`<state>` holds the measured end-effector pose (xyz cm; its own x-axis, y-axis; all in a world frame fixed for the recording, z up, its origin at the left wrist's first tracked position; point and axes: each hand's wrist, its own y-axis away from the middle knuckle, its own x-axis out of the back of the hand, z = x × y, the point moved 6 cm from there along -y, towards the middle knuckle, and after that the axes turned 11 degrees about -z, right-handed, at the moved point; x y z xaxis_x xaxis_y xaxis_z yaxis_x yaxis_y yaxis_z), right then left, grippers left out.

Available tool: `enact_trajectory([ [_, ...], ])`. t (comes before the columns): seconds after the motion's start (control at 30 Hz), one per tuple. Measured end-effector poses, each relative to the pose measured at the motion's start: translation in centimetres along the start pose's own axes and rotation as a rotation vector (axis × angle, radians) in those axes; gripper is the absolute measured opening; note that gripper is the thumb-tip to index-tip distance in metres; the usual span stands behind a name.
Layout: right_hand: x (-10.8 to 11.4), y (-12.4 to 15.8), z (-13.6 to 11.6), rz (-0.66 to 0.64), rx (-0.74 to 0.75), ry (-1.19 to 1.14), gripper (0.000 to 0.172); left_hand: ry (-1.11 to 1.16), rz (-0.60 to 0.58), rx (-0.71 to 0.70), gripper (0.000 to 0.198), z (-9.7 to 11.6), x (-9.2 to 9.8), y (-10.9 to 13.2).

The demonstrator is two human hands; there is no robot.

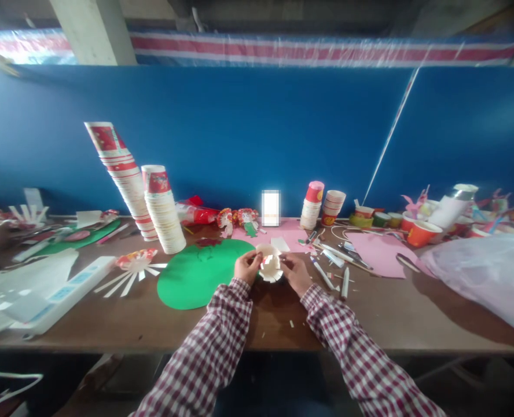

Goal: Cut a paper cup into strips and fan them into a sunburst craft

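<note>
Between my two hands is a white paper cup [271, 272] whose side is cut into short strips that fan outward around the rim. My left hand [248, 265] pinches its left edge, fingers closed. On the opposite edge, my right hand [297, 272] grips the same cup with thumb and fingers. The cup is held just above the brown table [278, 324], its open side turned partly toward me. A green paper sheet [196, 278] with rounded edges lies beside and under my left hand. White markers [323, 273] rest to the right of my right hand.
Two tall paper cup stacks [164, 214] stand at the left, one leaning. Shorter stacks [311, 208] stand at the back. A white power strip [72, 292] and a cut-up cup [135, 263] lie left. Pink paper [381, 255], an orange cup [424, 231] and a plastic bag [487, 272] are right.
</note>
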<state>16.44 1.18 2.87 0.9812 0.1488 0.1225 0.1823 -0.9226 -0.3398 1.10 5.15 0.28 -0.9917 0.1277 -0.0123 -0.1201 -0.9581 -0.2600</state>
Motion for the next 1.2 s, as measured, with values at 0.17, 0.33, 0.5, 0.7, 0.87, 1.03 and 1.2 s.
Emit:
enact_trajectory([
  [0.17,0.0,0.1,-0.3,-0.044,0.016,0.078,0.027,0.123,-0.099,0.016,0.039,-0.2,-0.7,-0.1],
  [0.33,0.6,0.1,0.0,-0.021,-0.013,0.246,0.03,0.167,-0.22,0.017,0.041,0.0,-1.5,0.1],
  [0.5,0.7,0.0,0.3,-0.013,0.074,0.439,0.028,0.138,-0.272,0.019,0.043,0.0,-1.9,0.3],
  [0.7,1.0,0.2,1.0,0.081,0.079,0.615,0.024,0.038,-0.29,-0.011,0.036,0.1,-2.1,0.4],
  [0.87,0.6,0.3,0.5,0.059,0.118,0.61,0.026,-0.029,-0.276,-0.077,0.034,1.0,-2.1,0.5],
  [1.03,0.3,0.3,0.3,0.034,0.098,0.502,0.027,0.03,-0.282,-0.027,0.039,1.1,-2.1,0.6],
  [1.2,0.4,0.3,-0.3,0.033,0.09,0.486,0.026,0.118,-0.321,0.014,0.046,0.9,-2.3,0.6],
])
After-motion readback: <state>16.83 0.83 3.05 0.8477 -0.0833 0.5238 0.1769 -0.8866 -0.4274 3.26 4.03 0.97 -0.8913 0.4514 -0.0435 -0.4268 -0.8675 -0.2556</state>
